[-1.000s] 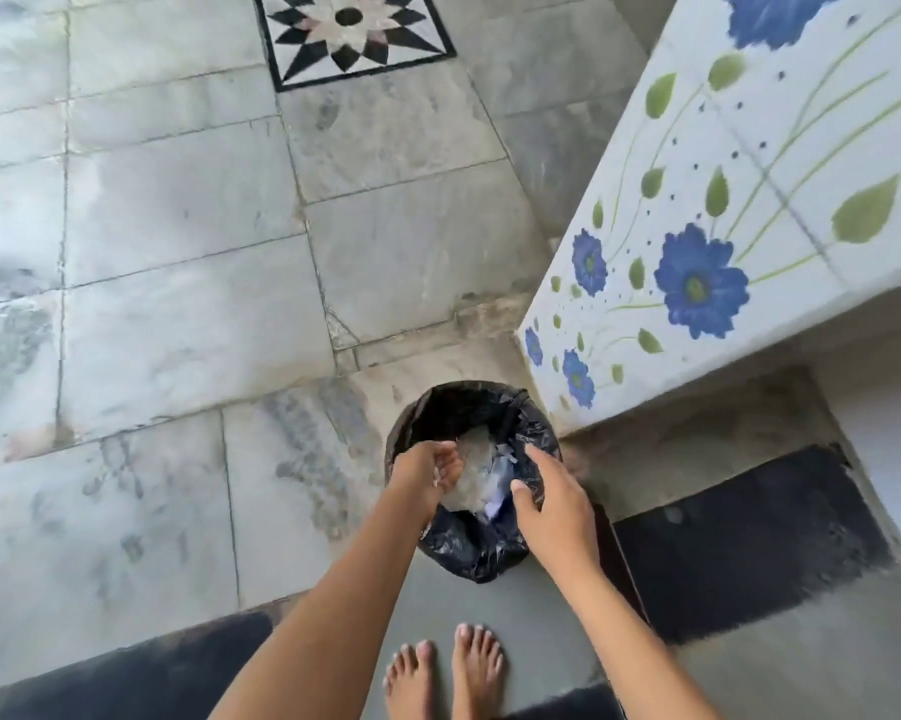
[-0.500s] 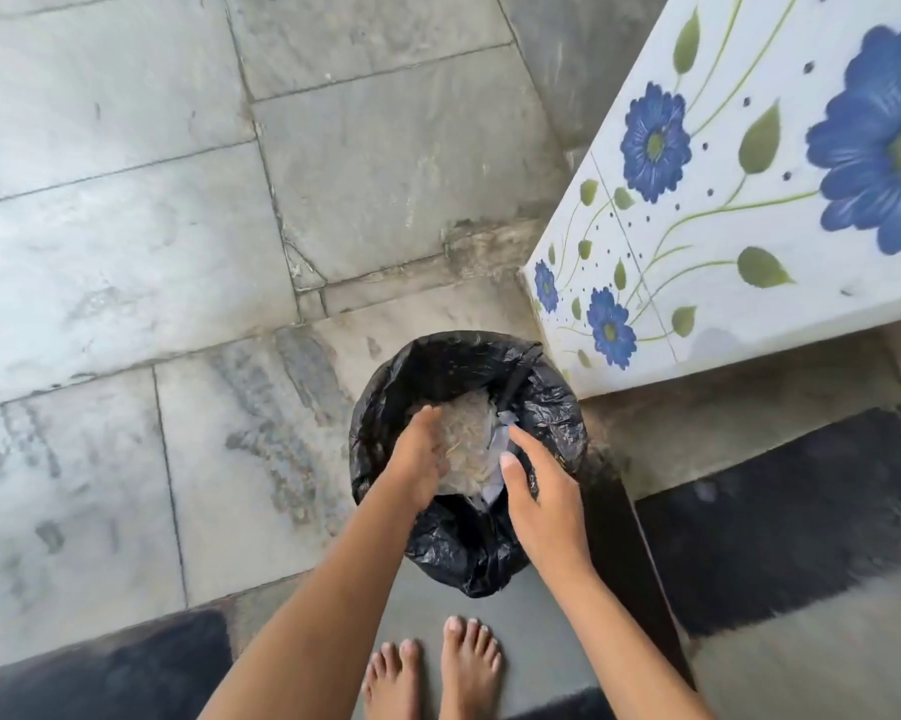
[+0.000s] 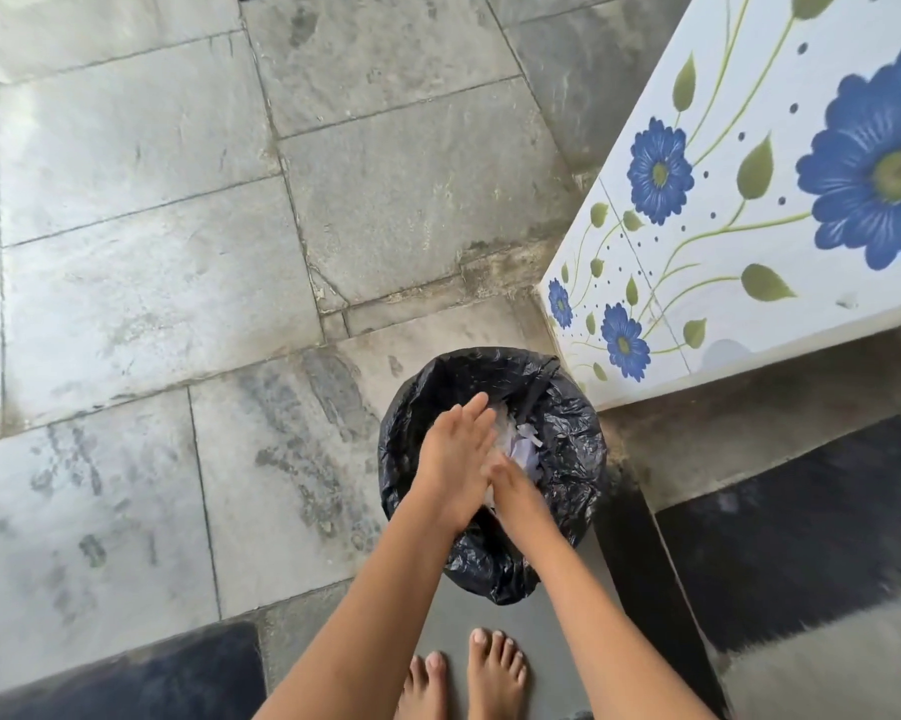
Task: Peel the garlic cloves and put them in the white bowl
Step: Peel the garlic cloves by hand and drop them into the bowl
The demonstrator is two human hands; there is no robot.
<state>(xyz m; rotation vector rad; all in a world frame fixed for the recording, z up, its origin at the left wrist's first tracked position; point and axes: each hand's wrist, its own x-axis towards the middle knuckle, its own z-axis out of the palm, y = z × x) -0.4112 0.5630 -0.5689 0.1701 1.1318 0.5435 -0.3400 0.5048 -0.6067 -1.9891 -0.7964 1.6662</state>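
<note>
Garlic skins (image 3: 520, 446), as I take the pale scraps to be, lie heaped in the black-lined bin (image 3: 573, 423) on the grey stone floor (image 3: 152, 304), with no single long axis. The bin's far rim sits just beside the corner of a blue-flowered white block (image 3: 749, 304); open floor spreads left. I see the left hand (image 3: 453, 459) flat, fingers straight, holding nothing, over the right hand (image 3: 516, 491), whose fingers I cannot make out.

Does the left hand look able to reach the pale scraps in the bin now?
Probably yes: the left hand is directly above the open bin, and the pale scraps lie uncovered just beside it.
</note>
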